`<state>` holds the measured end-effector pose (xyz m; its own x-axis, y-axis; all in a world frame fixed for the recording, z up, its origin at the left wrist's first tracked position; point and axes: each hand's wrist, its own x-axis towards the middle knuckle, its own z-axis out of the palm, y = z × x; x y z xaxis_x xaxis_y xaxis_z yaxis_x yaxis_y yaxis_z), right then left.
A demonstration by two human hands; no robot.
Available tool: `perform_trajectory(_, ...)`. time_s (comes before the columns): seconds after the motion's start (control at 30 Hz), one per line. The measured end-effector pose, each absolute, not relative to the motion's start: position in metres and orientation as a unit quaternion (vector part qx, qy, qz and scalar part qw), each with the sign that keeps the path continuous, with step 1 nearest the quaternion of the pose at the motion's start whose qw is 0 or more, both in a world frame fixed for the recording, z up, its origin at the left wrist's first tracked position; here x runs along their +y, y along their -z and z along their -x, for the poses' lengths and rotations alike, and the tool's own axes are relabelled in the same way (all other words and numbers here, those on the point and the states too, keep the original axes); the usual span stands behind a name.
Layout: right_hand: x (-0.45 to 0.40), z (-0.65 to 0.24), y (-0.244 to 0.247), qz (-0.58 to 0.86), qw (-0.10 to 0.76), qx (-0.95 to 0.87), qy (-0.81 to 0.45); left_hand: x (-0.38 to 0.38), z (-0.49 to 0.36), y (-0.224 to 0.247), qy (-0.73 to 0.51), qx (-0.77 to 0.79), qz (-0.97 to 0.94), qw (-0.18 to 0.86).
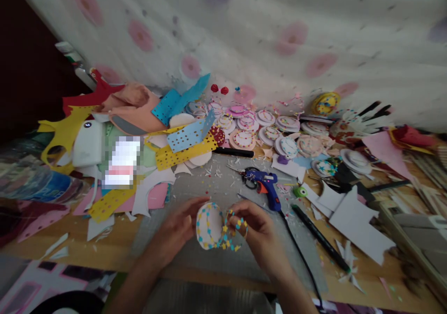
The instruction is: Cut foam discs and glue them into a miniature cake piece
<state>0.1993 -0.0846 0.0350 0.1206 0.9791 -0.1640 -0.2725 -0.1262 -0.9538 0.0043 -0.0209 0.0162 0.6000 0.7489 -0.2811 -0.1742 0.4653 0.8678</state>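
On the table (117, 245) a grey mat (188, 183) lies beneath the left hand (177, 229) and right hand (257, 224), both angled inward. A glue gun (268, 189) rests beyond the right fingers. The left fingers grip the disc (214, 223), long axis up-down in view; the right pinch star trim (228, 242) at its right edge.

From where I'm standing, this is looking like a homelike craft corner: a blue glue gun (268, 179) is lying on a wooden table (117, 244), paper offcuts (363, 228) are littering both sides of it, trimmed paper rounds (243, 139) are crowding behind it, and beyond it a flowered curtain (244, 30) is hanging.
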Motion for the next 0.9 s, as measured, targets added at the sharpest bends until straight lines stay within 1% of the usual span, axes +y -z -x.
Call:
perform_trajectory(0.1, -0.087, -0.195, -0.033, 0.490, 0.580, -0.315, -0.569, -0.025, -0.007, -0.021, -0.271, 0.308, -0.390, 0.824)
perform_trajectory(0.2, -0.089, -0.193, -0.030, 0.485, 0.585, -0.300, -0.576, -0.027, -0.009, -0.025, -0.284, 0.315, -0.391, 0.817)
perform_trajectory(0.37, -0.091, -0.191, -0.027, 0.453, 0.597, -0.276, -0.602, -0.030, -0.010, -0.021, -0.304, 0.273, -0.395, 0.823)
perform_trajectory(0.5, -0.093, -0.190, -0.024, 0.444, 0.590, -0.282, -0.613, -0.031, -0.008, -0.017, -0.306, 0.267, -0.390, 0.827)
perform_trajectory(0.7, -0.095, -0.200, -0.021, 0.462, 0.574, -0.327, -0.591, -0.027, -0.005, -0.021, -0.312, 0.292, -0.384, 0.819)
perform_trajectory(0.9, -0.096, -0.208, -0.023, 0.489, 0.590, -0.305, -0.566, -0.022, 0.000, -0.021, -0.340, 0.297, -0.360, 0.817)
